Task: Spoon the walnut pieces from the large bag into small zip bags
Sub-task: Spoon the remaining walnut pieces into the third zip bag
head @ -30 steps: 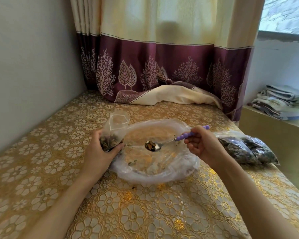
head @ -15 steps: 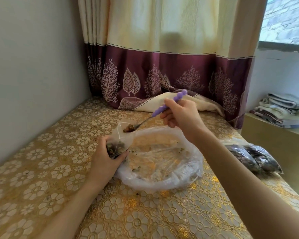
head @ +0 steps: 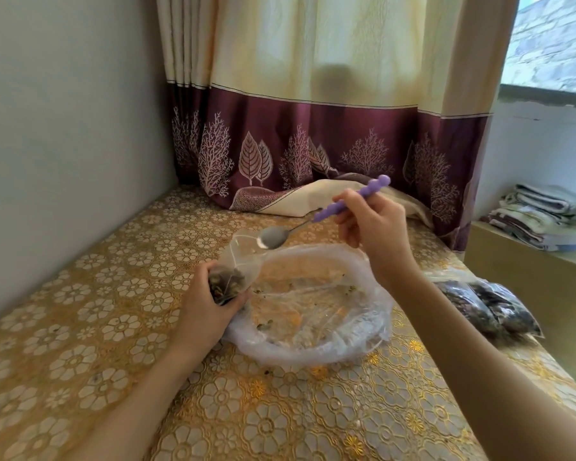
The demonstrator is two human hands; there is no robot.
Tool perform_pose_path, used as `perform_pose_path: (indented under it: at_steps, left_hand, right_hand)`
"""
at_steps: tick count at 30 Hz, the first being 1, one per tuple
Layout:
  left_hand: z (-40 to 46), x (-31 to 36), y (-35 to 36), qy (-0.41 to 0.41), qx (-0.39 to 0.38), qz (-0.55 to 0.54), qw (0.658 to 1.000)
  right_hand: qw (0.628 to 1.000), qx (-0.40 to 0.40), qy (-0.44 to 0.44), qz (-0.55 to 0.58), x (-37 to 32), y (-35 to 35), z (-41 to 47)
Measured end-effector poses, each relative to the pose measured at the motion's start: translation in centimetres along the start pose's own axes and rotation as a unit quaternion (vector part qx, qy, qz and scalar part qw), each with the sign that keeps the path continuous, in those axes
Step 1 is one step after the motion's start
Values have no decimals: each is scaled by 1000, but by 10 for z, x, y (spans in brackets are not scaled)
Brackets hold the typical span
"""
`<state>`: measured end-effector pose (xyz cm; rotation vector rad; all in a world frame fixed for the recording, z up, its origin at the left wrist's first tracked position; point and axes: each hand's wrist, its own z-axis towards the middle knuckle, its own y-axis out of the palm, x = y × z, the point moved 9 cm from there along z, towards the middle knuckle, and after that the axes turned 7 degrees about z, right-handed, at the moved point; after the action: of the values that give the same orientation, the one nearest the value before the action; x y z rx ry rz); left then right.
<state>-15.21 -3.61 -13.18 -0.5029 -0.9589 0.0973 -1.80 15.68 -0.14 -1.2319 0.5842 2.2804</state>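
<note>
Emptied since half a second ago, the spoon (head: 273,236) no longer carries the walnut load it held over the small zip bag (head: 236,272); its bowl now shows bare metal just above the bag's open mouth. Fingers of the right hand (head: 376,229) pinch the purple handle near its middle, the handle slanting up toward the curtain (head: 313,128). Fingers of the left hand (head: 207,307) curl round the lower part of the small bag, which is partly filled with dark walnut pieces and stands at the left rim of the large bag (head: 313,307). That large bag lies spread open near the middle of the worktop (head: 97,327), and only scattered crumbs and a few pieces seem left in it. To do the next scoop well, I judge the spoon should drop low and sweep the remnants together against the plastic before lifting, while the left hand keeps the small bag upright with its mouth held wide; the soft film may fold shut or slide under the spoon. Filled dark bags (head: 489,304) lie near the right edge of the worktop, well apart from the hands and out of the way. Folded cloths (head: 542,216) sit on a ledge beyond that edge. Nothing blocks the short path between the two bags.
</note>
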Motion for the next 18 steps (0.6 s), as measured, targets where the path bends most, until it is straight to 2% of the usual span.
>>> perform_pose_path:
  at_steps: [3, 5, 10, 18]
  left_hand:
    - [0, -1, 1, -7, -2, -13, 1000]
    - [0, -1, 0, -11, -5, -14, 1000]
    - [0, -2, -1, -13, -3, -13, 1000]
    - [1, -6, 1, -22, -10, -15, 1000]
  right_hand:
    - [995, 70, 62, 43, 19, -36, -8]
    - [990, 87, 109, 36, 34, -53, -19]
    - [980, 29, 195, -28, 67, -59, -47]
    - [974, -17, 212, -78, 78, -41, -65]
